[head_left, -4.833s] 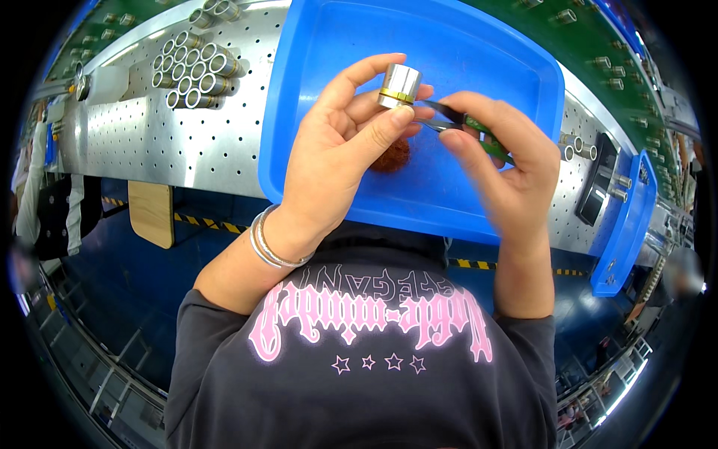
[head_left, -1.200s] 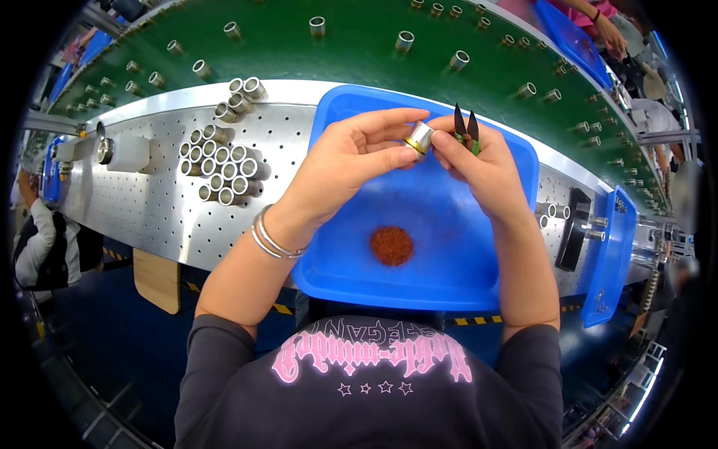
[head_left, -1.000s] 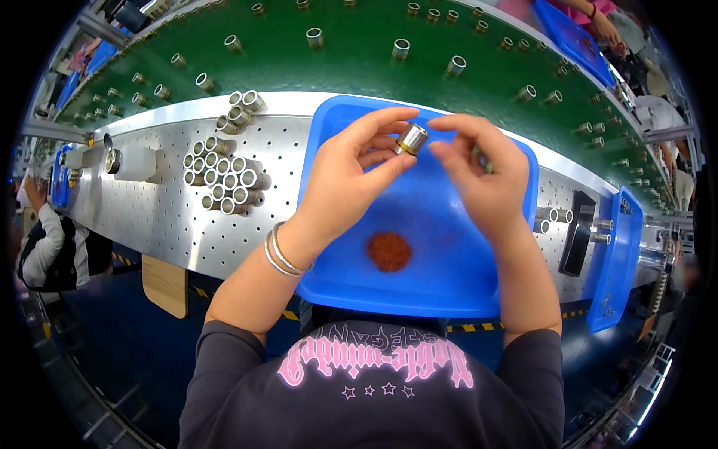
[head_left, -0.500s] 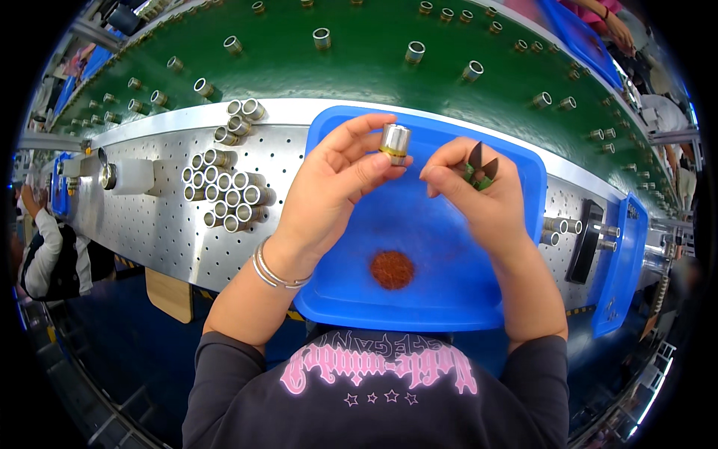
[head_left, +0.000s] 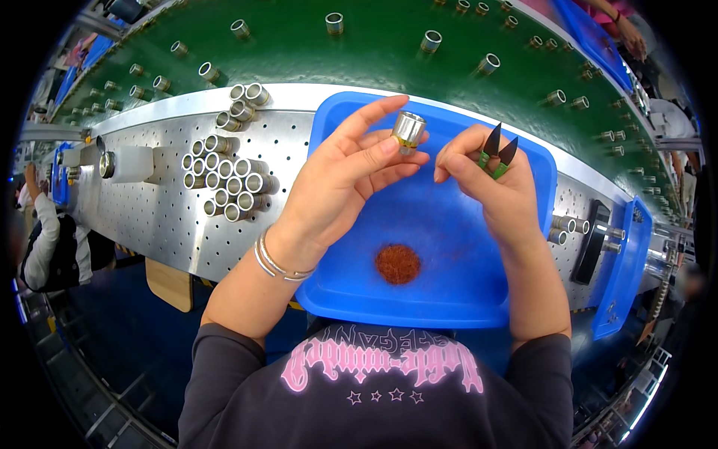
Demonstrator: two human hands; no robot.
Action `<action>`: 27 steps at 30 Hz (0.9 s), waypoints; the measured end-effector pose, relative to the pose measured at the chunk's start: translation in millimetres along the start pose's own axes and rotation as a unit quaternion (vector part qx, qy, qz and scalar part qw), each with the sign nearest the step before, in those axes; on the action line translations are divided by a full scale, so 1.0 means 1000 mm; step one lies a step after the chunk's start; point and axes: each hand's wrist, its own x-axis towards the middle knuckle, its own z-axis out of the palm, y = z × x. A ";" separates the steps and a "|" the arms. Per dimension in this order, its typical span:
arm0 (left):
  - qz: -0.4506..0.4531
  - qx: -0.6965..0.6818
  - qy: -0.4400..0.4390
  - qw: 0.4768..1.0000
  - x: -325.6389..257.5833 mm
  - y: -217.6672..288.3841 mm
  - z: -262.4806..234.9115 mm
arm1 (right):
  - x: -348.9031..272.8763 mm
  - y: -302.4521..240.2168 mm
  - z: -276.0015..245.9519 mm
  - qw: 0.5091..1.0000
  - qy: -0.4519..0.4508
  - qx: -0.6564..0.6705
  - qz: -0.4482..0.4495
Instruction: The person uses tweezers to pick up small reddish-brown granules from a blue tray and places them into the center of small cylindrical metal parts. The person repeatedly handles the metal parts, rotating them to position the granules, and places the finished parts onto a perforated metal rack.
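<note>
My left hand (head_left: 340, 176) holds a small silver metal cylinder with a brass band (head_left: 408, 130) between thumb and fingers, above the blue plastic tray (head_left: 449, 284). My right hand (head_left: 490, 187) is closed around a small pair of snips with green handles and black blades (head_left: 497, 148), blades pointing up, a short way right of the cylinder. A little heap of reddish-brown wire scraps (head_left: 398, 263) lies on the tray floor below both hands.
A pile of several silver cylinders (head_left: 224, 183) lies on the perforated metal bench (head_left: 149, 217) to the left. Behind runs a green belt (head_left: 314, 52) carrying spaced cylinders. A second blue tray (head_left: 624, 277) stands at the right. Another person sits at far left (head_left: 45, 239).
My hands have drawn slightly apart; the left has tilted the cylinder upright, and the right holds the snips with blades up, off the cylinder.
</note>
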 end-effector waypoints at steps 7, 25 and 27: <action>0.022 -0.008 0.035 0.999 0.000 0.000 -0.002 | 0.003 0.003 -0.003 0.999 -0.007 -0.023 -0.022; 0.024 0.222 -0.084 0.971 -0.003 -0.010 0.007 | 0.002 0.003 -0.015 0.988 0.021 -0.153 -0.026; 0.000 0.192 -0.071 0.979 -0.004 -0.004 0.007 | 0.003 0.001 -0.016 0.977 0.064 -0.199 -0.051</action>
